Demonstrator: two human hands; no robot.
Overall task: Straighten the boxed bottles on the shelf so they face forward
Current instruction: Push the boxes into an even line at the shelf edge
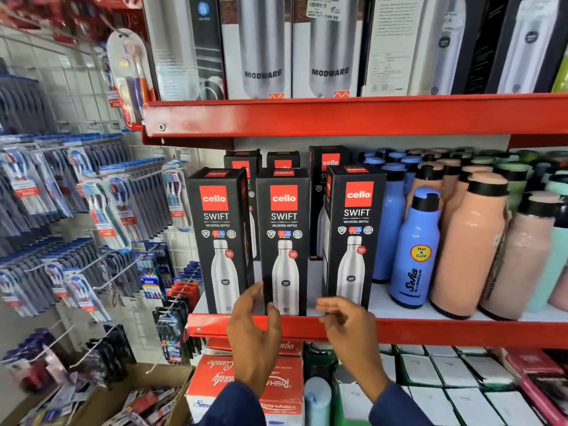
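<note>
Three black boxed bottles stand in a front row on the red shelf (430, 330): a left box (219, 238), a middle box (284, 241) and a right box (353, 235), all with their fronts facing out. More black boxes (329, 161) stand behind them. My left hand (255, 330) is at the bottom of the middle box, thumb on its front and fingers at its left edge. My right hand (347, 327) hovers at the base of the right box, fingers curled and holding nothing.
Loose blue bottles (415, 250) and peach bottles (470, 244) crowd the shelf right of the boxes. Taller boxed flasks (261, 47) fill the shelf above. Toothbrush packs (101, 210) hang on hooks at the left. Red cartons (246, 382) and white boxes (455, 373) sit below.
</note>
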